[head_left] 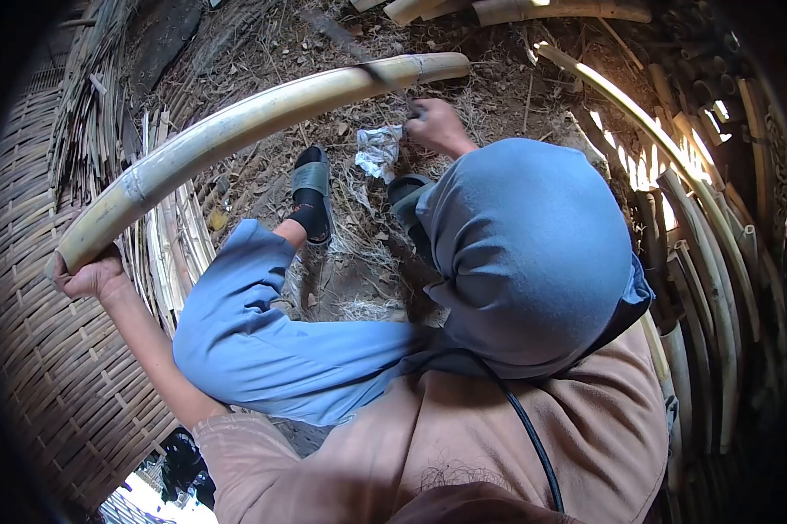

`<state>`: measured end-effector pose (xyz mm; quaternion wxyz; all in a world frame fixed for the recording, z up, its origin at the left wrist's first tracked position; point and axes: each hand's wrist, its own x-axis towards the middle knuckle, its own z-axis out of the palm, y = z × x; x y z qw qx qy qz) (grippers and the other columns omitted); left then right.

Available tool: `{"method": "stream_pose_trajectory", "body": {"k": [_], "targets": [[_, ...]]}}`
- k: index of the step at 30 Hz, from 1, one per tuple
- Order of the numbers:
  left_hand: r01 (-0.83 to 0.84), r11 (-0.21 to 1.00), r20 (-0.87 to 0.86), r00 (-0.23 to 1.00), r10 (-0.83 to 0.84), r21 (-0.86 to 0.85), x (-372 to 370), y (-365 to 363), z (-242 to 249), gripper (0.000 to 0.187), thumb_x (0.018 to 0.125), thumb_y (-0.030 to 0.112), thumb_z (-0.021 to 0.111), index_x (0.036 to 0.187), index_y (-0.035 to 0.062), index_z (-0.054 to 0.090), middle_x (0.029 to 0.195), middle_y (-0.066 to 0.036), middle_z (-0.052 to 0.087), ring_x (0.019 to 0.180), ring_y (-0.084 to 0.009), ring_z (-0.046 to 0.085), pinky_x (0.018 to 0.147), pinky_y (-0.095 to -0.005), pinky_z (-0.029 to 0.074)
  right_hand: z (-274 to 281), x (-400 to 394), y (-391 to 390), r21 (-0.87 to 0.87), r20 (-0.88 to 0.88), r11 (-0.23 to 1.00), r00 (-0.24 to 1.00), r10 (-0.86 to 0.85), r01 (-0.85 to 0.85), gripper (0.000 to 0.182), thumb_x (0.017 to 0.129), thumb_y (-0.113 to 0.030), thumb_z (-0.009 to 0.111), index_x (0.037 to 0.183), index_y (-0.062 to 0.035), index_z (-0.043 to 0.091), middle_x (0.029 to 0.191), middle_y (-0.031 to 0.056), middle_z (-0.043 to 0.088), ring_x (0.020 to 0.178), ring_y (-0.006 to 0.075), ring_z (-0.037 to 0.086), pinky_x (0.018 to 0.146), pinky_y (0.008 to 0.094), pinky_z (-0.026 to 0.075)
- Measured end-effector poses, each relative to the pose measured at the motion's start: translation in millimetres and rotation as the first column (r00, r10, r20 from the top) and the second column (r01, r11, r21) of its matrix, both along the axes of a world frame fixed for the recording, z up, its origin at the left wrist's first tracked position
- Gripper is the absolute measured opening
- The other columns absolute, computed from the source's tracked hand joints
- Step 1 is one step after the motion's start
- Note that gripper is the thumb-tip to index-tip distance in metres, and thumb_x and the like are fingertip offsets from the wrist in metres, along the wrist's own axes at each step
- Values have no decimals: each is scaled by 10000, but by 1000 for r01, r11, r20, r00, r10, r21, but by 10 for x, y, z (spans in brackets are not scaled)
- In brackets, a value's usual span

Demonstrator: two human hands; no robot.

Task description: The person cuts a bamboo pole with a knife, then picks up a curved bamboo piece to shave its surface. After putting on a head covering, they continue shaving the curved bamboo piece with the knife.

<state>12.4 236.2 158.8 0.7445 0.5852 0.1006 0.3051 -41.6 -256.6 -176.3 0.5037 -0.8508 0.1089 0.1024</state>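
Observation:
A thick, pale bamboo pole (pixel 227 127) stretches from the lower left up to the top middle, looking curved in this wide view. My left hand (pixel 89 272) is closed around its near end, fingers wrapped under it. Beyond my knees, my right hand (pixel 439 128) grips the dark handle of a long-bladed knife (pixel 380 77). Its blade is blurred and overlaps the far part of the pole, pointing up and left. Just left of the right hand, a crumpled white wrapper (pixel 378 153) lies on the ground.
A woven bamboo mat (pixel 35 349) covers the left side, with split strips (pixel 92 122) beside it. More bamboo poles (pixel 703 323) are stacked at the right, and others (pixel 559 10) lie at the top. My sandalled feet (pixel 312 192) rest on ground littered with shavings.

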Motion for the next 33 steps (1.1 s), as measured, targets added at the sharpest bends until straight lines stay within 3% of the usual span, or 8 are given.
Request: {"method": "stream_pose_trajectory", "body": {"k": [2,6,13,19,24,28,29,33], "targets": [[-14,1000,-3,1000,14,23,-32,-18,-43,675,695,406,542,1139,-93,643,1148,-260,657,1123,-431,621,1049,-540,443,-613,20,-328,26,-157,984,973,-172,178,253,848,-226,618,860,11,707,653,108,662,574,183,616,558,365,497],[-182,983,74,981,182,-1,37,-240,-26,653,682,405,560,1132,-60,647,1188,-242,646,1107,-415,629,1013,-547,470,-776,36,-436,123,-240,969,954,-180,213,255,835,-242,639,836,6,698,642,95,653,571,169,608,538,365,483],[453,891,112,886,-451,2,-2,244,30,776,657,447,574,1190,-116,609,1219,-284,611,1180,-441,575,1101,-543,388,-51,62,-18,1,179,995,979,98,-100,211,840,-193,628,919,-8,690,692,94,645,600,185,597,563,369,489],[490,869,157,865,-476,-69,-64,213,-14,742,618,432,635,1166,-67,609,1189,-232,585,1189,-386,542,1109,-523,369,-797,-56,-767,-10,-317,977,926,-206,214,212,845,-208,623,885,-10,686,683,91,633,596,173,591,540,350,477],[489,872,136,865,-483,-5,-124,-61,83,703,593,409,679,1132,-37,616,1185,-202,566,1192,-352,523,1111,-502,356,-205,50,-93,118,60,993,998,-33,26,236,836,-214,635,884,14,674,682,87,634,609,173,591,590,347,488],[633,767,175,771,-612,-107,-124,-21,91,708,594,402,689,1145,-33,597,1180,-193,554,1208,-354,503,1127,-501,332,-134,54,-125,211,36,976,998,55,-61,255,830,-217,637,911,22,679,719,123,673,678,199,634,648,383,509],[676,723,195,735,-650,-142,-142,-6,85,709,595,399,692,1149,-31,591,1172,-186,552,1212,-354,497,1132,-501,325,-513,39,-208,4,190,998,980,-64,64,219,821,-205,640,872,6,671,725,125,688,660,198,643,642,368,515],[637,769,181,764,-620,-52,-160,28,56,696,600,385,698,1155,-13,560,1147,-160,525,1202,-342,480,1143,-502,302,-916,90,-640,83,-228,974,955,-188,211,221,840,-219,618,805,-4,655,653,107,633,546,163,585,513,355,464]]}}
